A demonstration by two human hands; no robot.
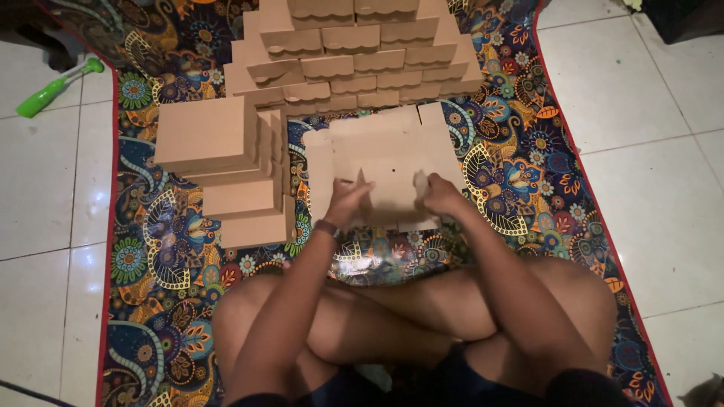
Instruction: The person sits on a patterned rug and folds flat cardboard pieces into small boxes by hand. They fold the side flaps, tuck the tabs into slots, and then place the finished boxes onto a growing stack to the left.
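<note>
1. I sit cross-legged on the patterned mat point(520, 173), knees at its near end. The landmark for this entry is the flat cardboard sheet point(388, 154), which lies on the mat straight ahead of my knees, within easy reach of both arms.

2. My left hand point(348, 200) is at the near edge of the cardboard sheet, left of its middle. The fingers are closed around a small flap that stands up from the sheet; the grip looks like a pinch to keep the flap upright.

3. My right hand point(441, 194) is at the same near edge, right of the middle, fingers clenched on a second raised flap. The two hands are near each other but apart, one per flap, so both sides come up evenly.

4. Left of the cardboard sheet stands a stepped stack of closed boxes point(226, 162), touching or almost touching it; I cannot tell which.

5. Beyond the far edge of the cardboard sheet is a wide pile of folded pieces point(354, 53), layered like shingles.

6. Far to the left of the sheet, off the mat on the white tiled floor point(45, 196), lies a green-handled tool point(56, 87).
</note>
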